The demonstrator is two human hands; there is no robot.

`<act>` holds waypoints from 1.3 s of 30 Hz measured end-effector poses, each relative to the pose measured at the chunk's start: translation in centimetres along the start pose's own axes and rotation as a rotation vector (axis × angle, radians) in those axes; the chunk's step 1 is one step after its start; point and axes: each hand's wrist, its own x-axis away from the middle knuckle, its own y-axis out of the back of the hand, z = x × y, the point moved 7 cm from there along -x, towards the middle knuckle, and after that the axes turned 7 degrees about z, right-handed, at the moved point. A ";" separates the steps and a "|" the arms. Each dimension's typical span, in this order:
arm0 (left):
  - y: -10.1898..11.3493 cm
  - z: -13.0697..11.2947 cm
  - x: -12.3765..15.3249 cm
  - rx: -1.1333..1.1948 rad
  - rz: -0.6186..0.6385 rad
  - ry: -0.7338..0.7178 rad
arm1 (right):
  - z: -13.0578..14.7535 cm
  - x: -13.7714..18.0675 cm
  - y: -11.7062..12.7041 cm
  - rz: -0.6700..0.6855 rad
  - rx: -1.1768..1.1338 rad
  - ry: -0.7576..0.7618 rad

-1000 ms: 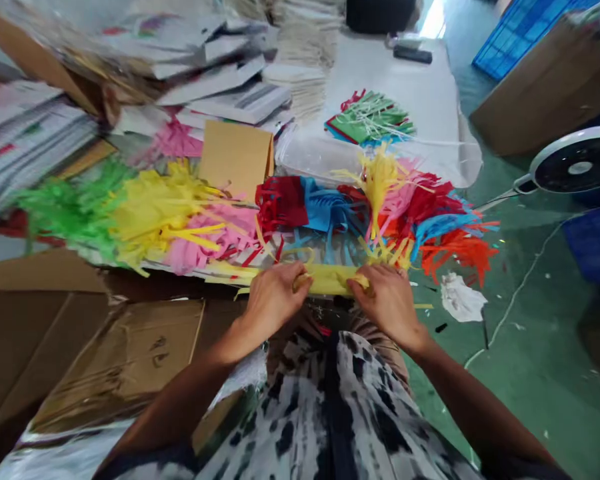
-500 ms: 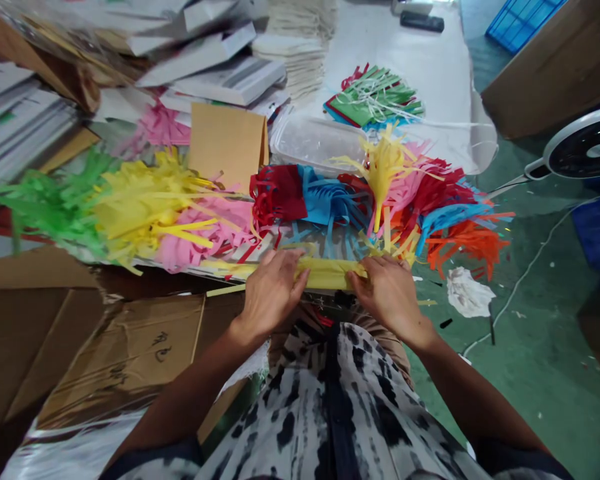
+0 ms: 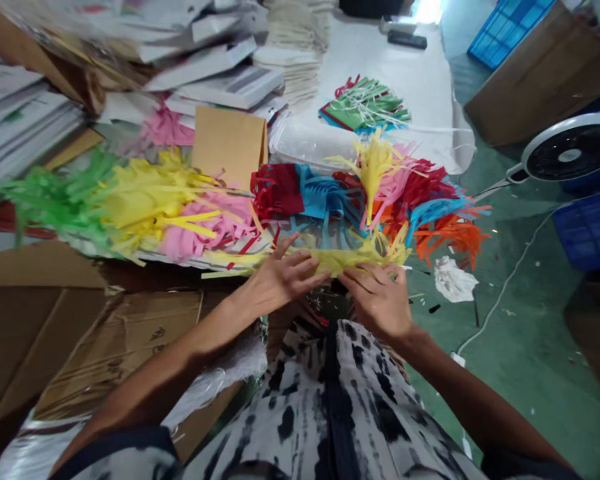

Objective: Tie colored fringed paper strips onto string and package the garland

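Note:
A folded strip of yellow fringed paper (image 3: 343,259) lies across the near edge of a heap of cut paper fringes. My left hand (image 3: 283,279) rests on its left part with fingers stretched out and thumb raised. My right hand (image 3: 377,299) pinches the strip's right part from below, fingertips curled onto it. Behind the strip lie red (image 3: 276,190), blue (image 3: 325,200), pink (image 3: 215,227), yellow (image 3: 140,203), green (image 3: 65,200) and orange (image 3: 450,233) fringes. My lap in a black-and-white patterned garment (image 3: 325,407) is just below the hands.
Flattened cardboard (image 3: 105,347) lies at the left. Stacks of white boxes and paper (image 3: 220,80) fill the back left, with a brown envelope (image 3: 229,143) standing. A green fringe bundle (image 3: 365,107) lies on a white sheet. A fan (image 3: 570,150), blue crates (image 3: 587,230) and crumpled paper (image 3: 453,280) are on the green floor.
My left hand has opened, its fingers now stretched along the yellow strip. Both hands have slid closer together and the strip's fringe has spread out to the right.

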 end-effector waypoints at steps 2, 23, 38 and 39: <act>0.5 0.3 0.9 0.021 0.041 -0.024 | -0.5 0.3 -0.1 0.012 -0.005 -0.007; 0.7 -4.0 -0.8 0.308 -0.133 0.206 | -3.6 0.8 1.8 0.107 0.028 -0.048; -0.2 -2.3 1.4 0.312 -0.151 0.225 | 0.1 -1.6 -0.3 0.076 -0.027 0.040; -0.3 -2.5 1.7 0.305 -0.156 0.203 | 0.0 -1.5 -0.3 0.076 -0.037 0.045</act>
